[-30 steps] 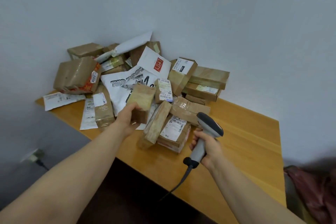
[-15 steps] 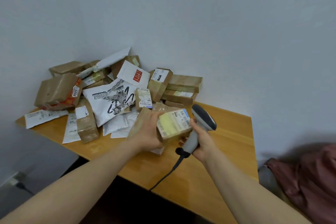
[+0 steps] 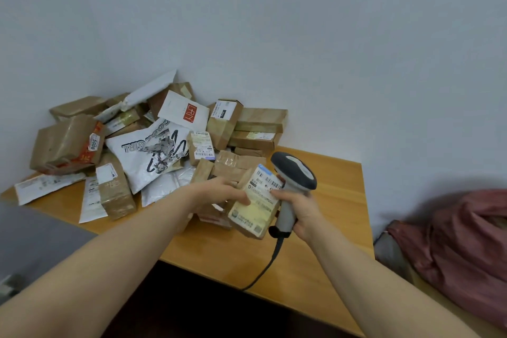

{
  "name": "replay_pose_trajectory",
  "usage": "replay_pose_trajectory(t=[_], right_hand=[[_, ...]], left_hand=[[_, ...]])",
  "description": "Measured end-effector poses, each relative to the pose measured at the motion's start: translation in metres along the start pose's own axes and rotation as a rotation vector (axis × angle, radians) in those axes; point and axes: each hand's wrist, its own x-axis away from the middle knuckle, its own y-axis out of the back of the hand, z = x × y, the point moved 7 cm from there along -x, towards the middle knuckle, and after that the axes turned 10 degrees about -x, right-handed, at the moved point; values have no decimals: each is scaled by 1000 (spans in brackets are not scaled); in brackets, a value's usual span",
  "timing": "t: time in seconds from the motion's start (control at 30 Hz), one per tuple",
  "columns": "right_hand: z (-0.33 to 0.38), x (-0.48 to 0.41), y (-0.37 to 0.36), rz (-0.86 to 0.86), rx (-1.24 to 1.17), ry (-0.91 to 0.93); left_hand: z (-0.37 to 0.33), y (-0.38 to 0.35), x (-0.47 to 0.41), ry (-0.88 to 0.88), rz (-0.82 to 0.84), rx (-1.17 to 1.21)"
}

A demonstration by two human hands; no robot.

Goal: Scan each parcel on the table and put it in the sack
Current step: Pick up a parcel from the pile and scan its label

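The left hand (image 3: 219,192) grips a small brown parcel (image 3: 255,211), thumb across its label and the other fingers hidden behind it. The parcel is held tilted just above the table (image 3: 337,228), label side up, between the two hands. The right hand (image 3: 301,208) is curled round the handle of a grey scanner (image 3: 293,173), whose dark head sits just beside the parcel's upper corner. One right fingertip lies on the label's edge. A black cable (image 3: 270,263) hangs from the handle over the table's near edge. Beyond and to the left of the left hand lies the heap of parcels (image 3: 115,145), a printed white mailing bag (image 3: 153,151) among them. The reddish sack (image 3: 466,244) lies well apart, to the right of the right hand, off the table.
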Motion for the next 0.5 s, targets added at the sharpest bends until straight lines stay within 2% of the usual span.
replay_pose_trajectory(t=[0.07,0.13,0.27,0.5], right_hand=[[6,3,-3,-13,42,55],[13,6,-4,-11,93,93],[16,23,-14,136,183,47],[12,35,-24,160,295,-31]], left_hand=[[4,7,-3,6,-1,54],[10,16,-8,-3,-102,149],[19,31,-16,-11,-282,339],[32,38,-27,5,-322,351]])
